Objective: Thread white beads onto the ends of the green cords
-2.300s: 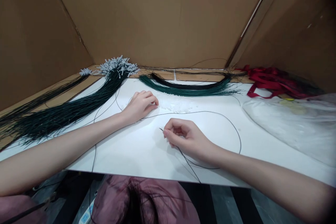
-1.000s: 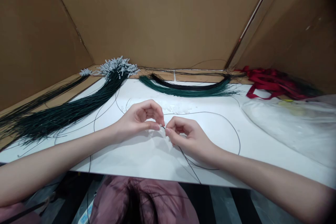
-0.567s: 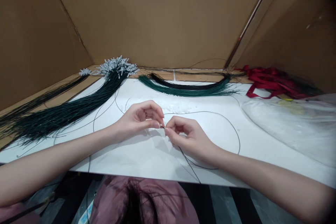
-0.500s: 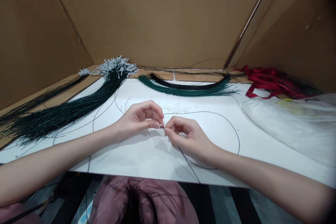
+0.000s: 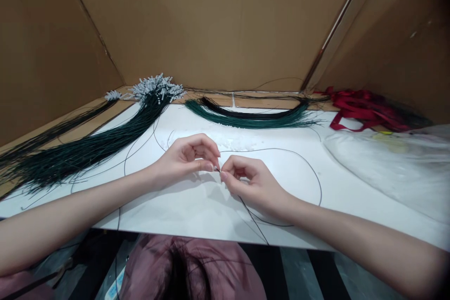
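Note:
My left hand (image 5: pixel 191 155) is above the white board, its thumb and fingertips pinched on a tiny white bead (image 5: pixel 215 168). Just right of it, my right hand (image 5: pixel 255 180) pinches a thin dark cord (image 5: pixel 274 149) close to the bead; the fingertips nearly meet. Whether the cord runs through the bead is too small to tell. The cord loops over the board to the right, and strands hang below my right hand to the front edge. Behind my hands lie loose white beads (image 5: pixel 239 143).
At left lies a thick bundle of dark green cords (image 5: pixel 87 150) with white beaded ends (image 5: pixel 154 88). Curved green and black cords (image 5: pixel 246 122) lie at the back. Red ribbon (image 5: pixel 362 108) and a clear plastic bag (image 5: pixel 393 164) are at right. Cardboard walls (image 5: pixel 211 23) surround the board (image 5: pixel 168 218).

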Available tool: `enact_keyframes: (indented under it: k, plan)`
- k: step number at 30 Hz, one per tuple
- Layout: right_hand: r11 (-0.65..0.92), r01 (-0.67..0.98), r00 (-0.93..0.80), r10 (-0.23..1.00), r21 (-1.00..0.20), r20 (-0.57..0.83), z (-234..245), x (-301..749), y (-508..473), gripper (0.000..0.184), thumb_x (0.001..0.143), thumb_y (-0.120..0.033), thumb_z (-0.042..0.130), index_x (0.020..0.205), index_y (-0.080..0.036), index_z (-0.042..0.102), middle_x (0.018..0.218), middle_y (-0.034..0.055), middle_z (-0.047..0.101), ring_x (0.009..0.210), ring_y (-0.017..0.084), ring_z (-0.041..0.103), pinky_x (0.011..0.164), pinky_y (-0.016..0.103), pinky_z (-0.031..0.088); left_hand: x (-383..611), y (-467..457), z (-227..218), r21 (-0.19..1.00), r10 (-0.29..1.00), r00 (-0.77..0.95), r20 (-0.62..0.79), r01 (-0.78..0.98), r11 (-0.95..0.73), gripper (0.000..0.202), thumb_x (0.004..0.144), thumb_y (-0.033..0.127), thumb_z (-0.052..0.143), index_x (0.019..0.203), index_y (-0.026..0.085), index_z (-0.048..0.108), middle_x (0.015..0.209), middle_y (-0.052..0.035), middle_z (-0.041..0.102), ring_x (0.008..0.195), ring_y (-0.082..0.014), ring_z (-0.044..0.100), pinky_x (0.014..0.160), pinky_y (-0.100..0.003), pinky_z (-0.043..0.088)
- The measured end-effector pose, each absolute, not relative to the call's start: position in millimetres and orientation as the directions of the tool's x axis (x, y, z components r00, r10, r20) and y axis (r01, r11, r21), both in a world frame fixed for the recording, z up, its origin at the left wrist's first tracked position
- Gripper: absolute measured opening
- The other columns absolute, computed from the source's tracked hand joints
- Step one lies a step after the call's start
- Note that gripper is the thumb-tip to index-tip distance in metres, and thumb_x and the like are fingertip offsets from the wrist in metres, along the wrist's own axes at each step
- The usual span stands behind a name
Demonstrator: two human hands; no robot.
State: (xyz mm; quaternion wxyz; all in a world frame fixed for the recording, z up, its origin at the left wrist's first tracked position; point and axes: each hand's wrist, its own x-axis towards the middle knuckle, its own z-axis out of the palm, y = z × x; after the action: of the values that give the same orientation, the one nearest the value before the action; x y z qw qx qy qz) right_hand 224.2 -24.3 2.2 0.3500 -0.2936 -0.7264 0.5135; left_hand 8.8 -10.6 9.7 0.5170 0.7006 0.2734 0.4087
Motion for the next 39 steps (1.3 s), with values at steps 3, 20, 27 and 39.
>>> enact_keyframes:
  k: [3, 20, 27, 39]
  plan:
    - [0.294, 0.066, -0.586, 0.785, -0.953, 0.202, 2, 224, -24, 0.013, 0.088, -0.019, 0.057, 0.075, -0.016, 0.055, 0.061, -0.0052, 0.05, 0.055, 0.007, 0.044, 0.055, 0.021, 0.036, 8, -10, 8, 0.948, 0.805, 0.519, 0.288, -0.035, -0.317, 0.016, 0.085, 0.015, 0.073, 0.098, 0.016, 0.064, 0.084, -0.0024, 0.073, 0.078, -0.0095, 0.069, 0.071, -0.016, 0.053]
    - [0.249, 0.165, -0.628, 0.773, -0.954, 0.093, 1, 224, -23, 0.006, 0.078, -0.016, 0.058, 0.072, -0.016, 0.057, 0.061, -0.0042, 0.047, 0.058, 0.009, 0.042, 0.056, 0.022, 0.034, 5, -10, 14, 0.827, 0.717, 0.619, 0.322, 0.185, -0.531, 0.008, 0.088, 0.017, 0.066, 0.095, 0.014, 0.065, 0.085, -0.005, 0.07, 0.078, -0.0145, 0.068, 0.074, -0.025, 0.054]
    - [0.258, 0.175, -0.645, 0.759, -0.95, 0.088, -1, 223, -23, 0.003, 0.076, -0.015, 0.058, 0.073, -0.016, 0.058, 0.062, -0.0039, 0.048, 0.059, 0.009, 0.043, 0.058, 0.022, 0.036, 6, -11, 18, 0.737, 0.644, 0.686, 0.338, 0.232, -0.635, 0.008, 0.09, 0.017, 0.066, 0.097, 0.014, 0.065, 0.084, -0.0041, 0.072, 0.077, -0.0126, 0.069, 0.072, -0.02, 0.053]
    - [0.274, 0.172, -0.633, 0.767, -0.946, 0.107, 0, 223, -24, 0.005, 0.077, -0.015, 0.058, 0.072, -0.016, 0.059, 0.061, -0.0039, 0.047, 0.059, 0.009, 0.041, 0.056, 0.022, 0.034, 6, -11, 17, 0.755, 0.657, 0.658, 0.368, 0.2, -0.624, 0.011, 0.088, 0.019, 0.068, 0.098, 0.014, 0.065, 0.085, -0.0061, 0.072, 0.077, -0.0151, 0.07, 0.073, -0.025, 0.055]
